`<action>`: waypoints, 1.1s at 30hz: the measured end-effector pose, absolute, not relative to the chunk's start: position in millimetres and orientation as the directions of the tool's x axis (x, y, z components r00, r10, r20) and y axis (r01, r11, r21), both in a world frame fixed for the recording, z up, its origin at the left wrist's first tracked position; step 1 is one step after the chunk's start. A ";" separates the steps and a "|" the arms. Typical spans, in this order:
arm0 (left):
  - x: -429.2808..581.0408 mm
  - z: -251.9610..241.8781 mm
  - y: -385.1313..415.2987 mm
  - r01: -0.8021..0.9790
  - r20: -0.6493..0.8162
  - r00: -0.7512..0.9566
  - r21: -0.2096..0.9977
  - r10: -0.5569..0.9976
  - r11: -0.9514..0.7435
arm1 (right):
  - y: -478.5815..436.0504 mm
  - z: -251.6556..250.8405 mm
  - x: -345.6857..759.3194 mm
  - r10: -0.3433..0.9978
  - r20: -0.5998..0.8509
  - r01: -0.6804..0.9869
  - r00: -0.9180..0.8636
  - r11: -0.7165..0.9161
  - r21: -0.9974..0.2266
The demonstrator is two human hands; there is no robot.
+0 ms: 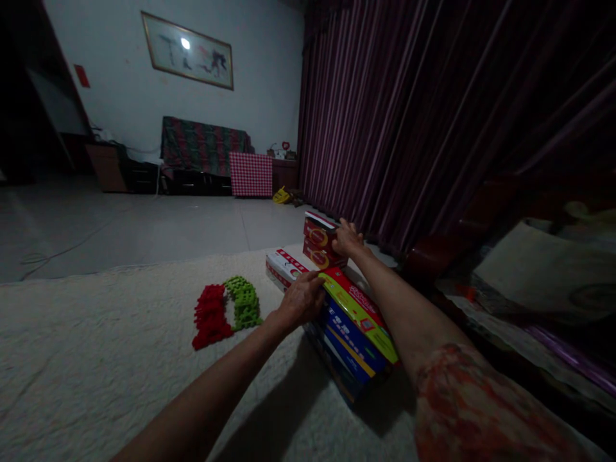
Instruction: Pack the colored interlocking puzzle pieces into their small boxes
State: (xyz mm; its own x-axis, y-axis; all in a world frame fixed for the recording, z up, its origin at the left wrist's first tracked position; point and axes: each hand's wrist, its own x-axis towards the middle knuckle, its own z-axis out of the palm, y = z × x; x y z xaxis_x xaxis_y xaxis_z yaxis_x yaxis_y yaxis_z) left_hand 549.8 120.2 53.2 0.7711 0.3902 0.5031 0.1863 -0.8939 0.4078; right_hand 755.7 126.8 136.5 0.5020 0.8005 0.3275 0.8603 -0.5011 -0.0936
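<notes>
My left hand point(304, 299) is bent over the near left corner of a red and yellow-green box point(356, 301), its fingers curled on the edge. That box lies on top of a blue box point(347, 335), with a darker box under it. My right hand point(349, 239) reaches farther out and grips the right side of two stacked dark red boxes point(318, 242); some of its fingers are hidden. A white and red box point(283, 266) lies beside them, just beyond my left hand.
A pale fleecy cover point(120, 340) lies under the boxes. Red knobbly pieces point(210, 316) and green ones point(244, 301) form a curve to the left. Purple curtains point(366, 115) hang behind. A cushion point(514, 269) rests at the right, and a low cabinet point(139, 176) stands by the far wall.
</notes>
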 end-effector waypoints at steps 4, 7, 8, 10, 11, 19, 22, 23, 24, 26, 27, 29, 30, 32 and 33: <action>549.8 48.5 123.2 0.136 0.504 0.791 0.407 0.346 -0.903 | 133.3 133.3 760.1 0.814 0.365 0.888 0.452 -0.450 -0.097; 549.5 47.6 122.1 0.119 0.504 0.798 0.404 0.330 -0.907 | 133.2 130.5 760.6 0.819 0.389 0.904 0.421 -0.416 -0.104; 549.6 47.7 121.2 0.118 0.504 0.801 0.398 0.324 -0.910 | 133.0 129.7 760.5 0.816 0.404 0.907 0.414 -0.407 -0.107; 549.8 48.3 119.4 0.125 0.498 0.807 0.382 0.318 -0.916 | 133.1 128.6 760.7 0.801 0.442 0.911 0.404 -0.396 -0.115; 550.0 48.5 118.6 0.132 0.492 0.811 0.374 0.318 -0.918 | 133.5 128.5 761.0 0.791 0.462 0.912 0.400 -0.391 -0.120; 542.7 54.6 126.0 0.185 0.533 0.715 0.480 0.452 -0.858 | 125.1 141.0 752.7 0.565 0.808 0.986 0.165 -0.073 -0.151; 527.6 64.4 136.9 0.228 0.638 0.522 0.535 0.566 -0.814 | 108.3 150.8 733.0 0.462 0.881 0.990 0.101 0.045 -0.137; 520.3 68.7 140.3 0.229 0.663 0.469 0.546 0.583 -0.806 | 101.3 154.2 724.1 0.441 0.893 0.989 0.086 0.070 -0.130; 511.8 73.3 143.0 0.223 0.685 0.423 0.556 0.593 -0.801 | 93.9 157.4 714.1 0.420 0.904 0.988 0.081 0.088 -0.129; 491.7 83.3 145.9 0.214 0.711 0.339 0.579 0.616 -0.787 | 78.1 163.2 691.6 0.376 0.922 0.982 0.091 0.119 -0.145; 480.2 88.4 145.9 0.215 0.711 0.294 0.602 0.639 -0.769 | 70.0 165.5 679.3 0.353 0.930 0.977 0.102 0.139 -0.160; 454.5 98.4 143.6 0.214 0.674 0.200 0.678 0.711 -0.703 | 53.5 168.1 653.0 0.327 0.936 0.961 0.129 0.193 -0.200; 440.5 103.0 141.8 0.207 0.641 0.160 0.722 0.751 -0.660 | 45.3 168.0 639.1 0.327 0.933 0.946 0.148 0.228 -0.230; 410.1 110.4 137.5 0.181 0.557 0.111 0.803 0.823 -0.568 | 29.8 164.1 610.1 0.365 0.909 0.898 0.200 0.303 -0.319; 394.0 112.7 135.1 0.170 0.515 0.111 0.833 0.850 -0.527 | 22.6 160.0 595.3 0.391 0.892 0.865 0.226 0.340 -0.368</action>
